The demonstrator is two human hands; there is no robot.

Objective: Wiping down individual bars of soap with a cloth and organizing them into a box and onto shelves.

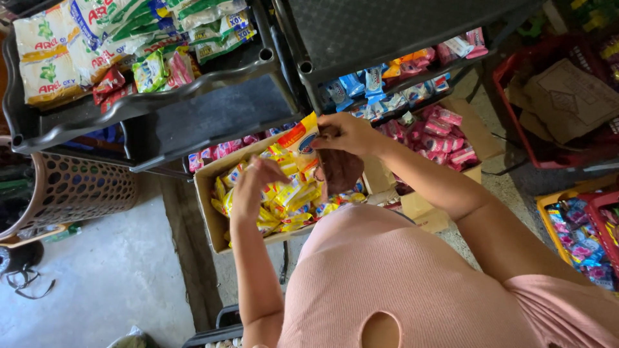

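Observation:
My right hand [345,133] grips a yellow and orange sachet packet [300,136], lifted above an open cardboard box [207,200]. Several yellow sachet packets [293,200] fill that box. My left hand [253,187] hovers over the box's left half with fingers spread and nothing in it. A dark brown pouch [340,170] hangs just below my right hand; I cannot tell what holds it.
Black plastic shelves [213,109] hold green-and-white detergent packs [77,45] and blue sachets [374,87]. A second cardboard box [474,138] with pink packets sits to the right. A brown perforated basket [77,190] stands left, red and yellow crates [548,212] right.

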